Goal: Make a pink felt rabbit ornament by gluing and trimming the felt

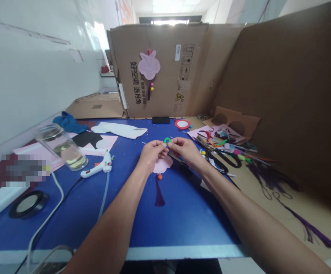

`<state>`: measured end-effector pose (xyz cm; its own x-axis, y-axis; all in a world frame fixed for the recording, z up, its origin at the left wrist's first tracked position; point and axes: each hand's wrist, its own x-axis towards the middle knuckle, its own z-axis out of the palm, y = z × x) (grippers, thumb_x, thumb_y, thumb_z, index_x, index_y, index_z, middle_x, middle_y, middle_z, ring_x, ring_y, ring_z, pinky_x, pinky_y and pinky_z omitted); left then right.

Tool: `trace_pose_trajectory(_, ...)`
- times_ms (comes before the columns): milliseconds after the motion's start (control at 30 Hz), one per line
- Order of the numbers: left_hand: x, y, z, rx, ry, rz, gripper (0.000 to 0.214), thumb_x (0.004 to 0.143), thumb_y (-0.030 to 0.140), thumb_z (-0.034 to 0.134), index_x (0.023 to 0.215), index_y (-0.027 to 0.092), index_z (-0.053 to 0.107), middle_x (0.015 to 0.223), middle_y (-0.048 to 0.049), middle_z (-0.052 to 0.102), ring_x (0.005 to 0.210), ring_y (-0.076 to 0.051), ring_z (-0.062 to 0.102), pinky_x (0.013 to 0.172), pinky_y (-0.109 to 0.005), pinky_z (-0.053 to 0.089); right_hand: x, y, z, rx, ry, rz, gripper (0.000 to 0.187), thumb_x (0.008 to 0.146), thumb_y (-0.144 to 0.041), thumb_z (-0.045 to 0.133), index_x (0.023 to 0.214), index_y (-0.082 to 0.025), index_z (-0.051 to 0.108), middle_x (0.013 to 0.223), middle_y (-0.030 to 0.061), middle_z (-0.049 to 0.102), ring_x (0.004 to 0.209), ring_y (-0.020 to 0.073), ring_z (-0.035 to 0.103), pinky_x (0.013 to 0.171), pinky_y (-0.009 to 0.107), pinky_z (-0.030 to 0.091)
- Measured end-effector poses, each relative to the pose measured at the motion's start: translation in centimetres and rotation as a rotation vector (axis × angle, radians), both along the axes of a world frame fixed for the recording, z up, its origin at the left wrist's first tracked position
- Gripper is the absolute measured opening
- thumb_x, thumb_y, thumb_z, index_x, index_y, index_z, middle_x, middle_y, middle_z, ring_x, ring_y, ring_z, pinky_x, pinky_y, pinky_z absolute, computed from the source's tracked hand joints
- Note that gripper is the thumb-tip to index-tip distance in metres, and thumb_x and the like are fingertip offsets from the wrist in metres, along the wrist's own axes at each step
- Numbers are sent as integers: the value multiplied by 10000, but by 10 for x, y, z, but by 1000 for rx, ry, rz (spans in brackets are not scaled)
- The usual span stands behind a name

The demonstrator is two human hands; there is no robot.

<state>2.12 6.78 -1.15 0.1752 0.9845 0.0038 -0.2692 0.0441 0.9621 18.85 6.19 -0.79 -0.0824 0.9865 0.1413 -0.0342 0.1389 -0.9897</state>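
My left hand (151,153) and my right hand (184,149) meet over the blue table (182,213), both pinching a small green loop (167,140) between their fingertips. Just below the hands lies a pink felt piece (162,165) with an orange bead (159,177) and a purple tassel (159,195) hanging toward me. Black-handled scissors (225,160) lie right of my right hand.
A white glue gun (97,169) with its cord lies left of my hands, beside a tilted glass jar (62,147). A black tape roll (28,203) sits near left. Cardboard walls (291,95) enclose the back and right; a finished pink ornament (149,65) hangs there. Purple threads (282,190) and scraps litter the right.
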Motion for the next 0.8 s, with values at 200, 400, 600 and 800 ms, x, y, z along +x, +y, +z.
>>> trace_pose_trajectory(200,1,3,-4,19,62,32,203,747,332,833,725,189,691,659,-17,692,554,-102,556,552,-245,385,-1,0,-3,41,-39,-13,519,636,-656,923,751,-209,686,644,-24,650,560,116,495,551,271,405)
trace_pose_trajectory(400,-1,3,-1,7,59,18,178,752,283,788,675,202,649,621,-10,666,517,-102,524,535,-249,376,6,-2,2,5,-64,60,449,717,-614,893,817,-208,731,729,-1,703,588,122,542,576,272,443)
trace_pose_trajectory(600,0,2,0,6,54,2,172,738,283,793,680,200,654,619,-6,661,515,-97,522,532,-244,377,4,-3,3,21,-47,40,433,715,-595,899,788,-213,709,698,-17,685,581,119,529,560,266,425)
trace_pose_trajectory(800,0,0,-2,9,54,-12,192,727,316,835,717,195,687,667,-24,697,553,-106,561,545,-237,394,1,1,0,37,-42,-7,479,663,-622,907,723,-215,662,624,-26,639,562,118,493,551,270,391)
